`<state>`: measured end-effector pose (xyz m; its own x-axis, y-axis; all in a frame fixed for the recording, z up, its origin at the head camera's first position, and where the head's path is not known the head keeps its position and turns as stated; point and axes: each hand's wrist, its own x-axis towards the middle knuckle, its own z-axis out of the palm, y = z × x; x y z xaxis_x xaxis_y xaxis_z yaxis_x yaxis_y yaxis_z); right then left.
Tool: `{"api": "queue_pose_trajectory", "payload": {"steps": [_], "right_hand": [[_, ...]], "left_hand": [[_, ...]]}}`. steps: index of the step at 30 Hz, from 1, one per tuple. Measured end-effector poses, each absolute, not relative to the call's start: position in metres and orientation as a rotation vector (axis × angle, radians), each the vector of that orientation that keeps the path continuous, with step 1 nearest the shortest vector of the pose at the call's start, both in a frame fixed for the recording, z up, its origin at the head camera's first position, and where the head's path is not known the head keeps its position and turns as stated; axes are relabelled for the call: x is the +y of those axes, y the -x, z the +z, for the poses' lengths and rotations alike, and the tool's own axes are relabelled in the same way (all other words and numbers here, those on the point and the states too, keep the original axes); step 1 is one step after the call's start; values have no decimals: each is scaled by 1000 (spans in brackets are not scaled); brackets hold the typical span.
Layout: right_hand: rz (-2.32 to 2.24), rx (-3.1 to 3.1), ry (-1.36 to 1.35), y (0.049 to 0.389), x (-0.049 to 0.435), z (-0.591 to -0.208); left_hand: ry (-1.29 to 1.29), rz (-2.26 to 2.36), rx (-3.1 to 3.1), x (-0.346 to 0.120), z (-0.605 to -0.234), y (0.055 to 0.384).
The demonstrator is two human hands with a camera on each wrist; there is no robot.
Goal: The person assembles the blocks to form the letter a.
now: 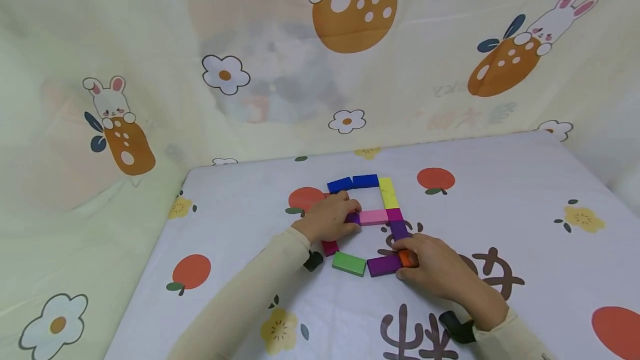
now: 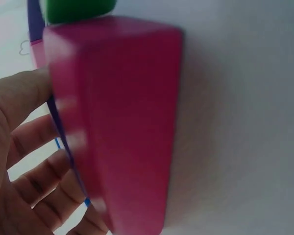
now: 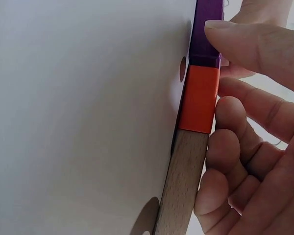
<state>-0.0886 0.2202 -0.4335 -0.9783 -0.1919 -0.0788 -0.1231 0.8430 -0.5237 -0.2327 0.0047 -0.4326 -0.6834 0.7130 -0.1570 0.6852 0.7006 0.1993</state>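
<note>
Coloured blocks lie end to end in a two-loop outline. My left hand (image 1: 330, 218) reaches over its left side, thumb and index finger either side of a dark purple block (image 1: 353, 218). In the left wrist view a magenta block (image 2: 122, 127) fills the foreground beside the thumb, with a green block (image 2: 81, 10) beyond it. At the near right corner my right hand (image 1: 435, 268) pinches an orange block (image 1: 407, 259). Its thumb touches the adjoining purple block (image 3: 206, 41); the other fingertips rest along the orange block and a wood-grained block (image 3: 183, 181).
Two blue blocks (image 1: 365, 181) form the far edge, beside a yellow block (image 1: 389, 193). A pink block (image 1: 373, 217) crosses the middle. The light green block (image 1: 349, 264) lies on the near side. A patterned cloth (image 1: 225, 288) covers the table, with cloth walls (image 1: 280, 43) around it.
</note>
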Motion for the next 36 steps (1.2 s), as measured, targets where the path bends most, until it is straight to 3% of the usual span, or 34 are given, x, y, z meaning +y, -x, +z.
{"api": "queue_pose_trajectory", "payload": {"steps": [8, 18, 29, 36], "right_hand": [[-953, 2867, 215, 86, 227, -430], [-887, 2975, 156, 79, 277, -432], [-847, 2925, 85, 82, 284, -435], [-847, 2918, 61, 78, 282, -437]], "left_hand": [[-1123, 203, 2694, 6, -436, 233], [-1102, 247, 2727, 7, -434, 230], [-1536, 173, 2607, 44, -414, 173], [-1502, 99, 2619, 64, -423, 153]]}}
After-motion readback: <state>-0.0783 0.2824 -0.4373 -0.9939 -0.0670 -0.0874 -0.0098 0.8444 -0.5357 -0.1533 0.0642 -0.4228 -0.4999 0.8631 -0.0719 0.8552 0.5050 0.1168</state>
